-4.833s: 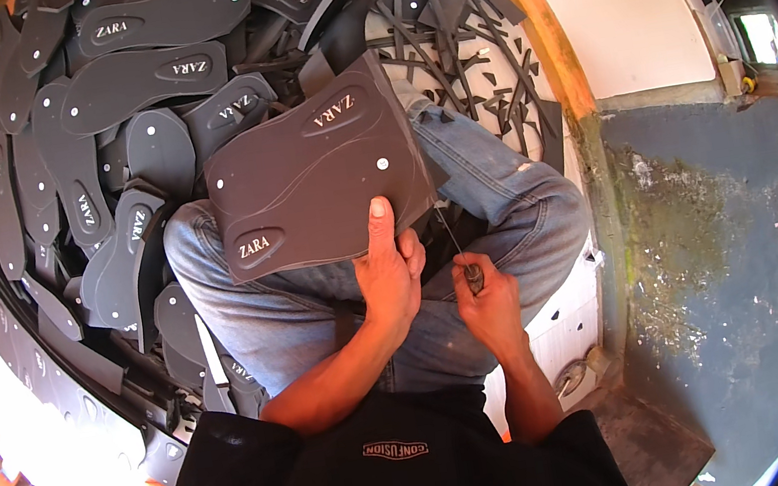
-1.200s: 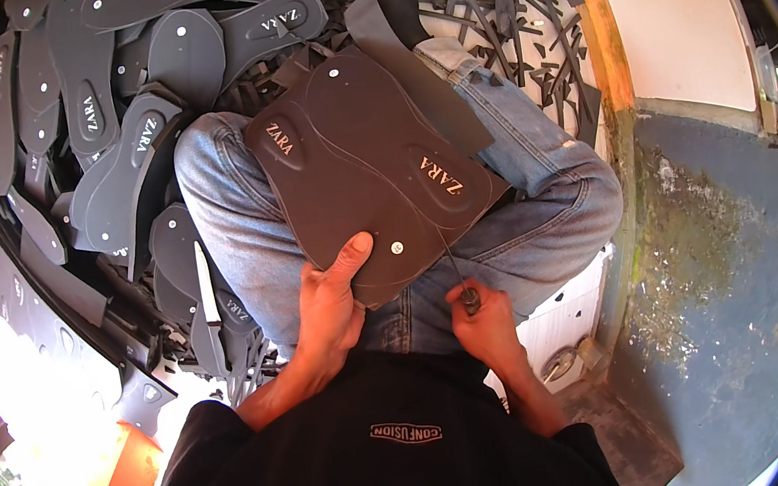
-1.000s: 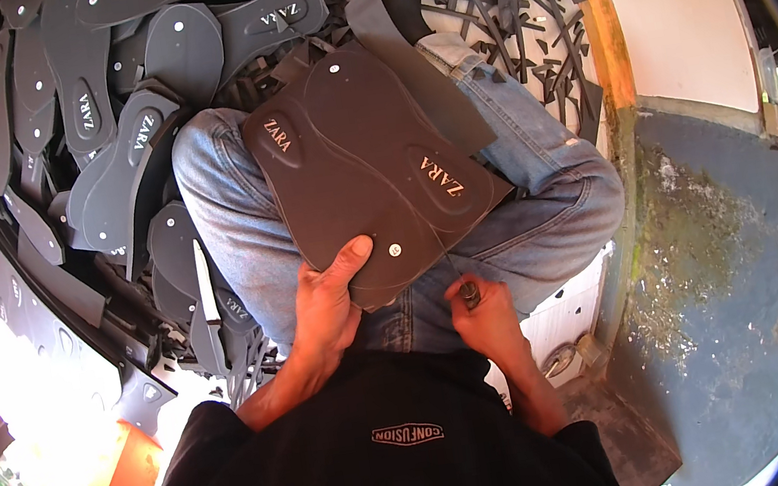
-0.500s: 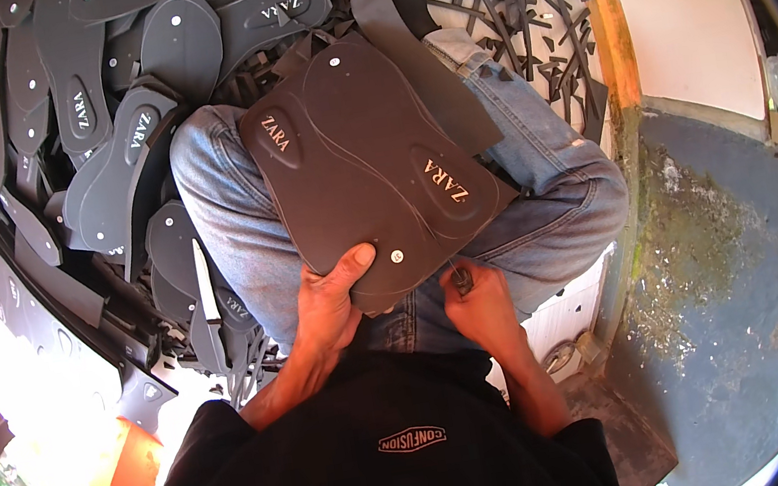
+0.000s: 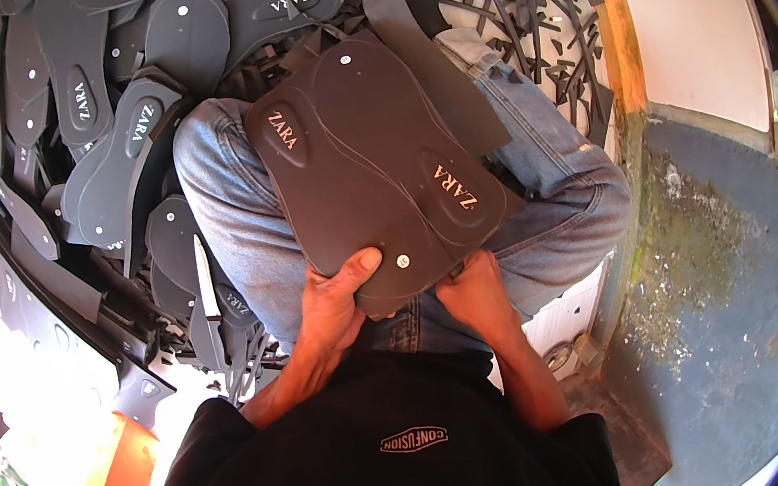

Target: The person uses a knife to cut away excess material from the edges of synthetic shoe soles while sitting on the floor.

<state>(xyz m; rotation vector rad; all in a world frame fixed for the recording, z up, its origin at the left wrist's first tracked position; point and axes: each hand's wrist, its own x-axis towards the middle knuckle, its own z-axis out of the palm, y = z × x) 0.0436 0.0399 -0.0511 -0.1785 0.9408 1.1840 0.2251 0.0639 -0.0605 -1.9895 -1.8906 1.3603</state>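
Note:
A dark foam sheet (image 5: 369, 176) lies tilted across my lap, marked with two curved insole outlines, raised oval pads and pale round dots. My left hand (image 5: 332, 302) grips its near left corner, thumb on top and fingers underneath. At the near right edge, my right hand (image 5: 474, 293) is closed around a small dark-handled knife (image 5: 457, 272). The fist and the sheet hide most of the knife, its blade included. Under the sheet's far right side, another plain dark strip (image 5: 463, 101) rests over my right leg.
Cut dark insoles (image 5: 187, 32) pile up at the far left. Thin offcuts (image 5: 564, 36) are scattered at the far right, beside an orange edge (image 5: 620, 37). A pale, narrow blade-like piece (image 5: 206, 280) lies left of my knee. Stained grey floor (image 5: 714, 265) stretches along the right.
My right hand has shifted slightly up against the sheet's near edge, and the knife is now more hidden. The left hand keeps its grip; the whole view has shifted slightly.

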